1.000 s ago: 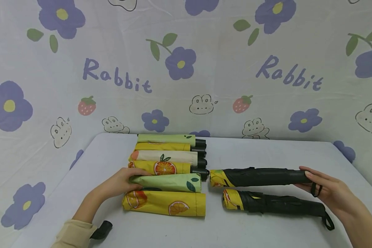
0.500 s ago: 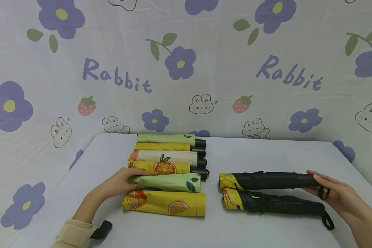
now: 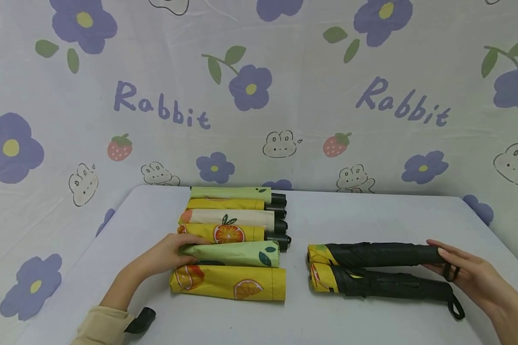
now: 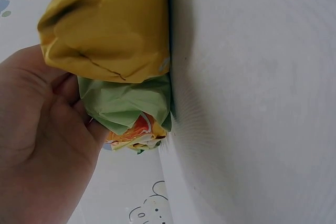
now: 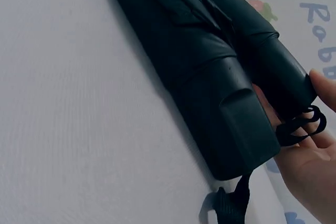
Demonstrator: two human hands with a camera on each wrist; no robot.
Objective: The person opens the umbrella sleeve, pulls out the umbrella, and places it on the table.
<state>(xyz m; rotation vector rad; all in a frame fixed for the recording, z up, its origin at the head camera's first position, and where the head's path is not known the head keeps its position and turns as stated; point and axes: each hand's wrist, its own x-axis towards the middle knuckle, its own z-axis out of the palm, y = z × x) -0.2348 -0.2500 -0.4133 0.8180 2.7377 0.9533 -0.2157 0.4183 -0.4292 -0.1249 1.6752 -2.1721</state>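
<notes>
On the left of the head view, my left hand [image 3: 166, 254] pinches the left end of a light green umbrella cover [image 3: 237, 254] between thumb and fingers. A yellow orange-print cover [image 3: 229, 283] lies just in front of it, and in the left wrist view this yellow cover [image 4: 110, 30] partly hides the green one [image 4: 123, 100]. Over on the right, my right hand [image 3: 470, 268] grips the handle end of a folded black umbrella [image 3: 384, 255] with a yellow tip. A second folded black umbrella [image 3: 393, 283] lies close in front of it, its wrist strap [image 5: 233, 203] hanging from the handle.
Behind the green cover, several covered umbrellas lie in a row with black handles to the right, among them a yellow one [image 3: 229, 234] and a cream one [image 3: 241, 219]. A black curved object [image 3: 141, 321] is by the left sleeve. Patterned cloth [image 3: 302, 86] hangs behind the white table [image 3: 362, 211].
My right hand has moved the rear black umbrella to the right and toward me, up against the front one. The left hand has kept its place on the green cover.
</notes>
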